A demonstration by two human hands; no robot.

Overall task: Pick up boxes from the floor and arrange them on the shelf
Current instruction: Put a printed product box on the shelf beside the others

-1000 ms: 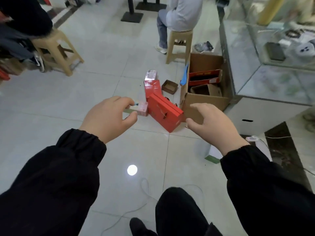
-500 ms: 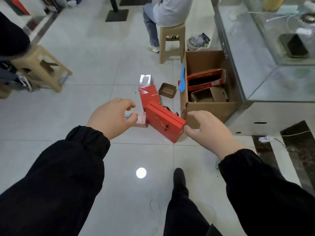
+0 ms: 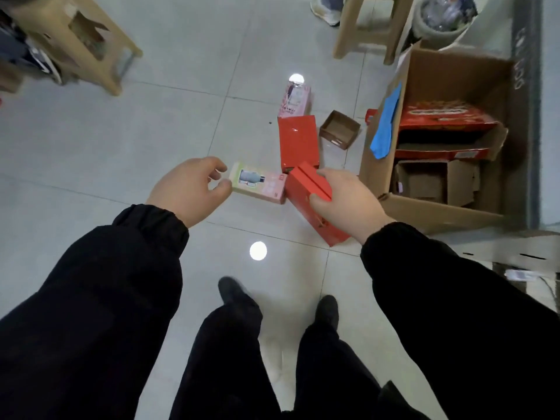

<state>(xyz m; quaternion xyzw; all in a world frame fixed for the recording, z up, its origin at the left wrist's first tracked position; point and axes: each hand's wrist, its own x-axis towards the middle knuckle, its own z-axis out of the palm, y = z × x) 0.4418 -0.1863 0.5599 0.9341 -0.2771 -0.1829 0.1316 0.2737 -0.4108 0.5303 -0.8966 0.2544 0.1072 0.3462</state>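
Note:
Several boxes lie on the tiled floor in front of me. My right hand (image 3: 342, 198) grips the upper end of a long red box (image 3: 306, 189), fingers over its top edge and thumb on the near face. My left hand (image 3: 191, 189) hovers with curved fingers at the left end of a pink and green box (image 3: 257, 183); the thumb is at its edge and nothing lies between the fingers. Behind these lie a second red box (image 3: 298, 140), a pink box (image 3: 294, 101) and a small open brown box (image 3: 339, 128). No shelf is in view.
A large open cardboard carton (image 3: 436, 213) at the right holds red packaging and a smaller carton, with a blue piece (image 3: 386, 128) on its flap. Two tan stools (image 3: 75, 40) (image 3: 369, 25) stand further back. My feet are below the boxes.
I have leaned down closer to the boxes. My right hand moved left from the carton onto the long red box and took hold of it. My left hand reached the pink and green box's end.

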